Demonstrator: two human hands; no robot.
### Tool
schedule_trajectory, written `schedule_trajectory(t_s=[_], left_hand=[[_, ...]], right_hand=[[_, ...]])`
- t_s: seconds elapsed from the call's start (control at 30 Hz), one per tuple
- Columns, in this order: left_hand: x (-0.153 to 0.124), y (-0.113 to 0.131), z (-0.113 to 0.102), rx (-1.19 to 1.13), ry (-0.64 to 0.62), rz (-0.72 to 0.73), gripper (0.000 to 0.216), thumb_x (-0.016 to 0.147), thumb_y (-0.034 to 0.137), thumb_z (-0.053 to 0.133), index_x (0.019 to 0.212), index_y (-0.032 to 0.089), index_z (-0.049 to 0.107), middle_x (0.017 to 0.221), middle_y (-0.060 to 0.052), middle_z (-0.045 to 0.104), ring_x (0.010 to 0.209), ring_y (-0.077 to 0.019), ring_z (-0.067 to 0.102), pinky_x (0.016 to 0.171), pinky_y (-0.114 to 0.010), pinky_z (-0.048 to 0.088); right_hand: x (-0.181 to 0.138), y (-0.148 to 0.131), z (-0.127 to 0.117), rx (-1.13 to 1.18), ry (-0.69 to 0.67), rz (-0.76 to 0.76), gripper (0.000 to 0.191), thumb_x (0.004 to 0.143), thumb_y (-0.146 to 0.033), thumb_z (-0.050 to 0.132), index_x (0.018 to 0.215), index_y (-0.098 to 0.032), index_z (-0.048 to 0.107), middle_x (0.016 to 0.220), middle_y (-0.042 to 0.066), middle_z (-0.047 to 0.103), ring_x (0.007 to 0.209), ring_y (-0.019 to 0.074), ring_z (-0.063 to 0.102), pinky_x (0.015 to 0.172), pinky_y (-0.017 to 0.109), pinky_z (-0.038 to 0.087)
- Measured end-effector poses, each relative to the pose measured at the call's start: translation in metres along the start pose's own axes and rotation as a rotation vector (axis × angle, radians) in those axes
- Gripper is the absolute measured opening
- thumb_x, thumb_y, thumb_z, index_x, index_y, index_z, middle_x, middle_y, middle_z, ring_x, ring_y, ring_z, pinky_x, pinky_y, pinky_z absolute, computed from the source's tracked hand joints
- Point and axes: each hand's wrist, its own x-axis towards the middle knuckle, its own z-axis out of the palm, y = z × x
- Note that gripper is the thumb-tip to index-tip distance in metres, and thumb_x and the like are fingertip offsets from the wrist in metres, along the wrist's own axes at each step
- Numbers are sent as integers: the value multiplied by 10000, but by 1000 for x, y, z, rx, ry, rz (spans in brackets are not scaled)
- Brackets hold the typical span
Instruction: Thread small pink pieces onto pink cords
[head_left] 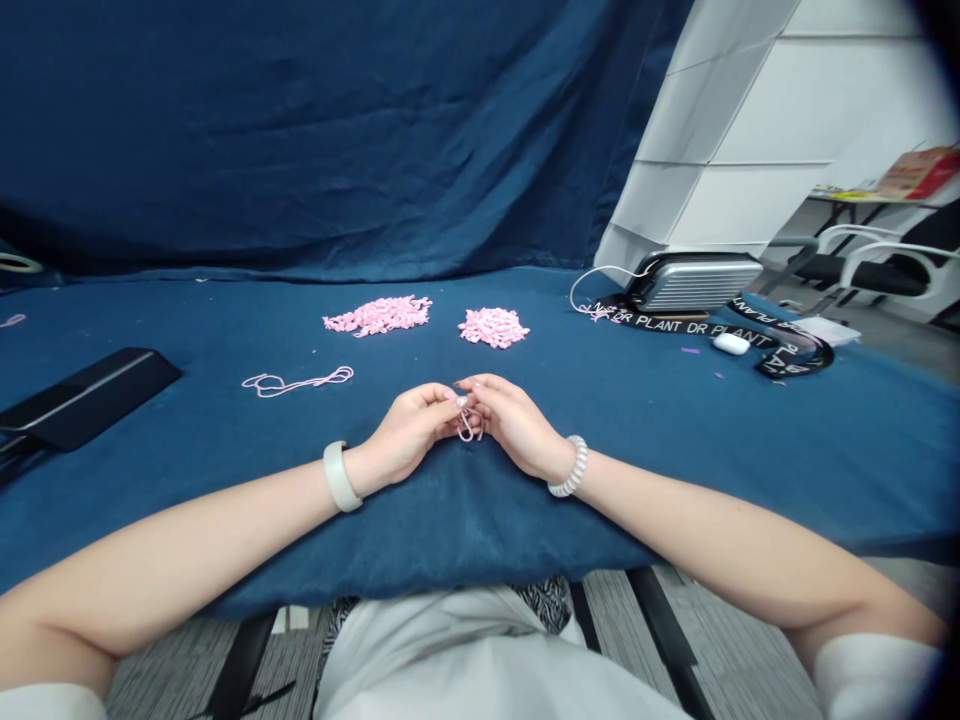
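Note:
My left hand [409,430] and my right hand [510,420] meet near the front of the blue-covered table [675,450], fingertips pinched together. Between them hangs a small pink looped piece [469,428], held by both hands. Further back lie two heaps of small pink pieces, one on the left [379,314] and one on the right [493,327]. A pink chain of linked pieces [296,382] lies flat to the left of my hands. A white band sits on my left wrist and a coiled white bracelet on my right.
A black flat case [82,395] lies at the left edge. At the back right are a silver ribbed case [694,282], a black printed lanyard [750,335] and a white earbud case [730,344]. Blue cloth hangs behind. Chairs stand at the far right.

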Motion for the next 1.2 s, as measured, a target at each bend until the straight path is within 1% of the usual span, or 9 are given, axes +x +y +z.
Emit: schedule_trajectory(t_s=[0.27,0.43,0.57,0.7,0.83,0.9,1.0,1.07,1.2], left_hand=[[-1,1,0,4,-12,48,120,751,201,658,709,132,569,707,-36,639,674,-140,604,695,-299,470],[0,1,-2,19,7,47,133,747,211,662,694,136,567,668,-27,621,612,-112,567,610,-241,426],[2,-1,-5,-18,33,35,133,739,203,673,684,139,570,604,2,580,567,-79,516,578,-208,397],[3,-1,-4,-51,67,21,152,712,213,702,682,138,574,595,11,574,560,-74,517,575,-202,401],[3,-1,-3,-34,93,11,166,691,226,722,700,138,581,656,-13,621,627,-114,581,629,-239,439],[3,-1,-3,-37,90,19,167,688,227,725,703,137,585,672,-19,632,640,-122,591,637,-247,444],[3,-2,-4,-55,83,33,151,700,224,718,702,138,595,676,-11,628,651,-111,582,655,-243,444],[4,-3,-3,-69,94,40,146,696,218,724,695,139,602,678,-2,619,660,-98,571,661,-230,438],[3,-2,-2,-101,115,42,161,683,221,736,693,148,593,699,8,608,685,-89,561,675,-220,434]], right_hand=[[3,4,-1,-55,2,-29,244,705,-351,598,833,-150,547,611,-38,501,521,72,451,516,229,349],[1,4,-1,-185,-58,-59,218,755,-337,555,863,-148,542,630,-37,509,488,62,431,494,227,355],[-3,0,1,-289,-96,-90,242,794,-328,531,959,-151,523,643,-40,528,482,63,426,491,226,367],[-5,3,2,-345,-116,-104,335,745,-268,613,1039,-150,504,634,-52,539,530,68,465,531,213,376],[-3,9,-1,-470,-85,-140,375,713,-246,647,1055,-153,528,634,-52,533,566,79,483,565,220,387],[-2,9,-3,-570,-58,-164,313,726,-240,628,1020,-154,563,636,-40,552,564,84,476,557,222,378],[-3,5,-6,-733,-33,-223,112,762,-239,588,818,-148,621,668,-4,598,594,97,486,573,233,373],[-2,1,-9,-841,-29,-285,136,793,-241,560,713,-149,620,671,7,608,600,103,487,583,240,366],[-1,-4,-14,-1041,-28,-459,168,829,-232,544,694,-159,612,677,7,582,615,107,479,606,245,351]])
